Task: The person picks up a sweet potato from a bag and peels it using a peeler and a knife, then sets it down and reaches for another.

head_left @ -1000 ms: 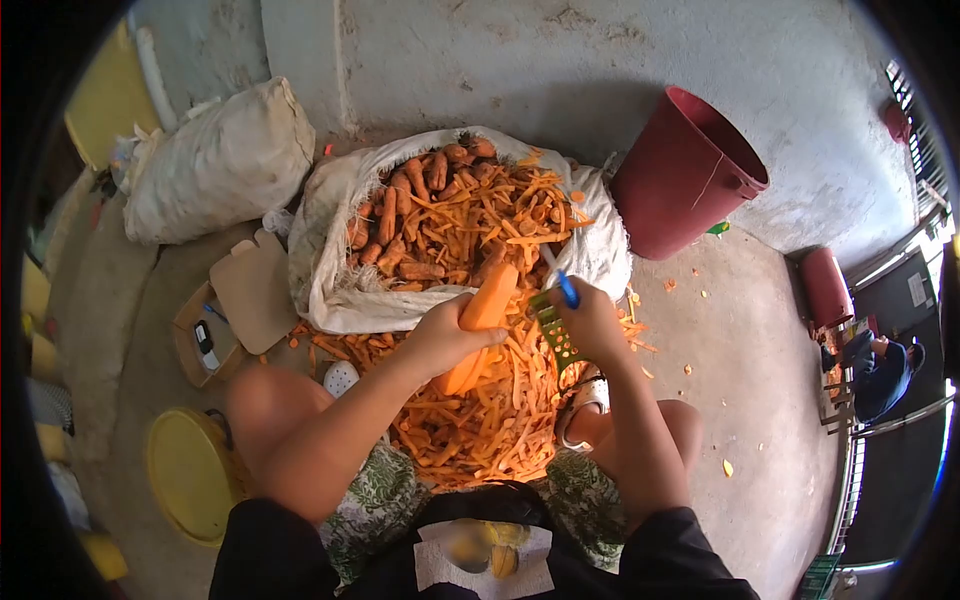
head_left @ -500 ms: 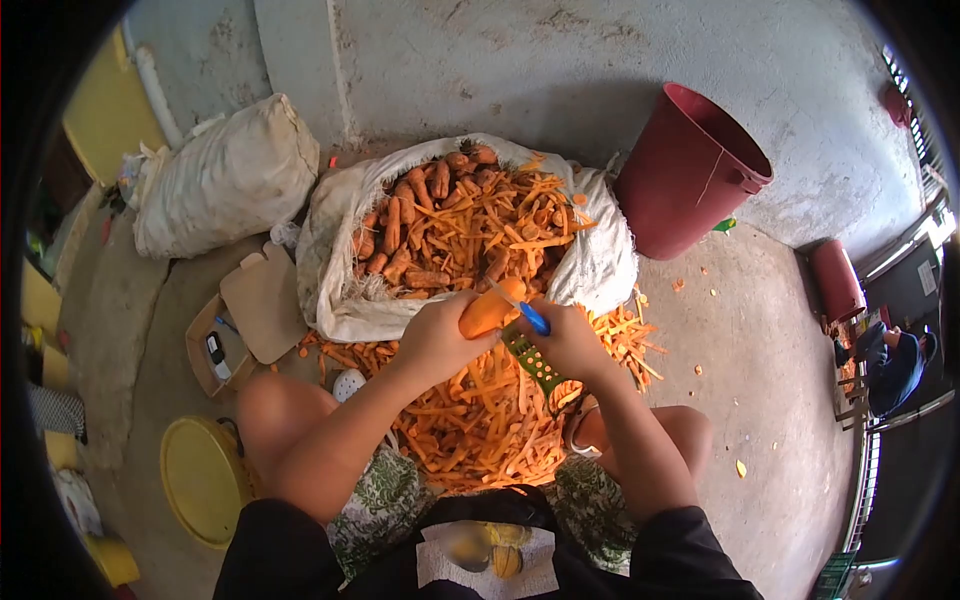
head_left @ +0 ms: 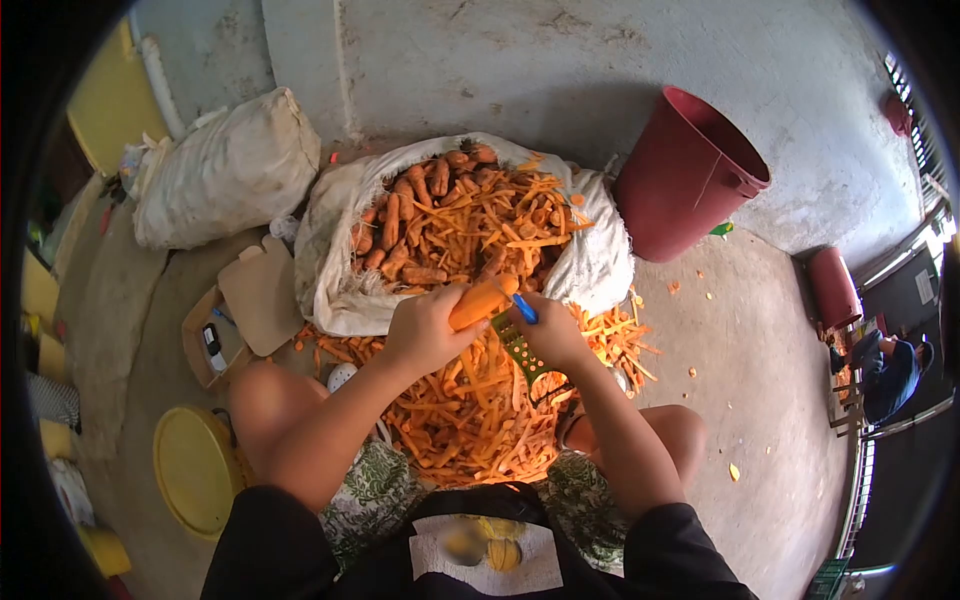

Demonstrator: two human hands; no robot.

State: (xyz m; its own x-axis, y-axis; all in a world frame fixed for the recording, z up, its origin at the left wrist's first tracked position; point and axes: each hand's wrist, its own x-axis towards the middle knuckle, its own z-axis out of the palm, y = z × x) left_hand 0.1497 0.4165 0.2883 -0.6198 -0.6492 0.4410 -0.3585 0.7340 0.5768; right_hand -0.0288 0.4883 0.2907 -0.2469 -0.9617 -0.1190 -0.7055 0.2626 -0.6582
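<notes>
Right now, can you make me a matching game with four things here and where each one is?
1 carrot
2 peeler
3 red bucket
4 yellow lid

A on the floor by the left knee
B in the right hand
C in the left hand
D next to the wall

Pairs: 1-C, 2-B, 3-D, 4-A.

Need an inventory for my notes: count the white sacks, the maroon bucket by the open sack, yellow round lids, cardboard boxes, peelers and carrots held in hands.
White sacks: 2, closed sack, open sack
Maroon bucket: 1
Yellow round lid: 1
Cardboard box: 1
Peeler, in right hand: 1
Carrot, in left hand: 1
Total: 7
</notes>
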